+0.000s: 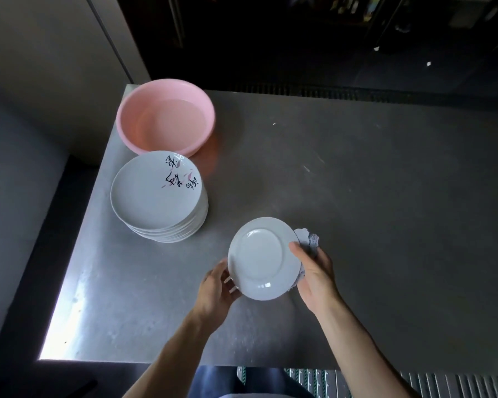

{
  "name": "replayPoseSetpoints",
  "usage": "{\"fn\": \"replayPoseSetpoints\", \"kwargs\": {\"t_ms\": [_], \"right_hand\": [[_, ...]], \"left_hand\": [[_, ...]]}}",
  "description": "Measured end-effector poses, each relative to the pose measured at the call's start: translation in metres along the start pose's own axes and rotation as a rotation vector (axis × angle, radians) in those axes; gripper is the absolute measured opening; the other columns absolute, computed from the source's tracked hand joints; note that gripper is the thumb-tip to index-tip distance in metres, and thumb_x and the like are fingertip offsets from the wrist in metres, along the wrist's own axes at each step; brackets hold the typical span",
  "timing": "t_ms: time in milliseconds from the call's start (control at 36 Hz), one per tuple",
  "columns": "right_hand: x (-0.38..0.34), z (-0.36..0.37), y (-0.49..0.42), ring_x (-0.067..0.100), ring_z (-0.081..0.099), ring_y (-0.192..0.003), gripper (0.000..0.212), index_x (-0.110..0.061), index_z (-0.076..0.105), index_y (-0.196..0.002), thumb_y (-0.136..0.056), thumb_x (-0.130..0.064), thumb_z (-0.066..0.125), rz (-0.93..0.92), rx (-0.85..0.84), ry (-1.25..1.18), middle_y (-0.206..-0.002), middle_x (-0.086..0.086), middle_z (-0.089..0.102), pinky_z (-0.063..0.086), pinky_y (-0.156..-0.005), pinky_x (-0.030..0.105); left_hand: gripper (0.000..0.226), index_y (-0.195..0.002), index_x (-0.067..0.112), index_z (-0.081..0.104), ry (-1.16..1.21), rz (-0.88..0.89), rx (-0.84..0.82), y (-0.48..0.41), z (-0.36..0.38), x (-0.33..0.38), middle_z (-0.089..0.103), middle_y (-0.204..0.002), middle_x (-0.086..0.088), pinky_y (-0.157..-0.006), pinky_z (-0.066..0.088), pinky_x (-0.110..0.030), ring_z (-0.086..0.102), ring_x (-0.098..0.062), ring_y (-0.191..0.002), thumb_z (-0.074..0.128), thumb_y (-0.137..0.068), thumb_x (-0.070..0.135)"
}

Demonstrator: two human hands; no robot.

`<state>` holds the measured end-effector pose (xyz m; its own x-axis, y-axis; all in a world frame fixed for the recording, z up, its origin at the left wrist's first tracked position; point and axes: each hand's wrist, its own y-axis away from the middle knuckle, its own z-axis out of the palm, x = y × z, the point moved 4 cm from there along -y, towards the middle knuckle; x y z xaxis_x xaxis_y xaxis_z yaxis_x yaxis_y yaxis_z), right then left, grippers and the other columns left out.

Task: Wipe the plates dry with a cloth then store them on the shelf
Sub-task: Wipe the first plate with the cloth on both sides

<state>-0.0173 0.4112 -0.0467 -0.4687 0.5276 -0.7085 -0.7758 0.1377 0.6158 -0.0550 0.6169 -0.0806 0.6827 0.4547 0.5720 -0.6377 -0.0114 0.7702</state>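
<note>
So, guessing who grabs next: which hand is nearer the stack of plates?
Left. The left hand lies right of the stack and closer to the person, gripping the left edge of the held plate; the right hand, holding the cloth, is on that plate's right side.

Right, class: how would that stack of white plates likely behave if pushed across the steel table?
The stack of plates holds several plates, so it is probably heavy. Their glossy surface suggests upper ones might slide if pushed high. They look ceramic and stand near the table edge, so a fall would likely break them.
</note>
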Motion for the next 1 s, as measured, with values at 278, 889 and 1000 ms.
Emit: {"fn": "replayPoseSetpoints", "kwargs": {"t_ms": [278,889,1000], "right_hand": [[-0.012,-0.022,-0.011,0.012,0.067,-0.086,0.012,-0.009,0.061,-0.106,-0.095,-0.011,0.065,-0.417,0.464,0.441,-0.095,-0.003,0.069,0.054,-0.087,0.028],[0.043,0.02,0.02,0.015,0.041,-0.143,0.031,-0.018,0.072,-0.114,-0.106,-0.035,0.048,-0.994,-0.681,1.492,-0.143,0.001,0.058,0.031,-0.116,0.05],[0.031,0.021,0.026,0.017,0.012,-0.154,0.042,-0.033,0.055,-0.142,-0.106,-0.047,0.039,-0.92,-0.826,1.619,-0.163,0.002,0.029,0.005,-0.126,0.045]], "left_hand": [[0.031,-0.132,0.002,0.06,0.049,-0.007,-0.068,-0.008,-0.009,-0.01,0.068,-0.117,-0.016,-0.079,0.062,-0.033,0.07,-0.02,-0.097,0.041,-0.111,0.015],[0.028,-0.129,0.0,0.059,0.044,0.001,-0.045,-0.013,-0.009,-0.007,0.073,-0.111,-0.02,-0.074,0.06,-0.036,0.072,-0.03,-0.094,0.048,-0.11,0.017],[0.025,-0.126,0.003,0.061,0.06,0.002,-0.059,-0.013,-0.009,-0.007,0.073,-0.109,-0.017,-0.075,0.06,-0.037,0.072,-0.029,-0.096,0.049,-0.109,0.018]]}}
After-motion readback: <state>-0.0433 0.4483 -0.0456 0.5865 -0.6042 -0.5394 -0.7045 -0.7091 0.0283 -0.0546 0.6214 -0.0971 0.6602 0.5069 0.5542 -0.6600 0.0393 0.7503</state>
